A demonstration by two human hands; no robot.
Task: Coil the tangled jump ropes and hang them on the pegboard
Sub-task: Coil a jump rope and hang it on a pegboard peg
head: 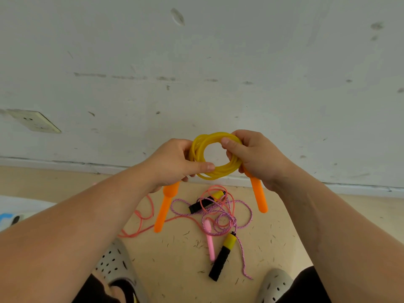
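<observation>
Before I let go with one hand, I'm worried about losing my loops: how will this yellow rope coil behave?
The yellow coil looks like smooth, springy tubing, so its loops would probably spring apart. It is likely light and floppy. The dangling orange handles may swing and tug the ends loose.

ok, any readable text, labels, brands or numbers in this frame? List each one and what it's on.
No readable text in this frame.
yellow rope coil and its orange handles: no print visible.
black-and-yellow handles on the floor: no marking visible.
wall socket: nothing legible.
blue-and-white item at the left edge: a blue mark, cropped and too blurred to read.
</observation>
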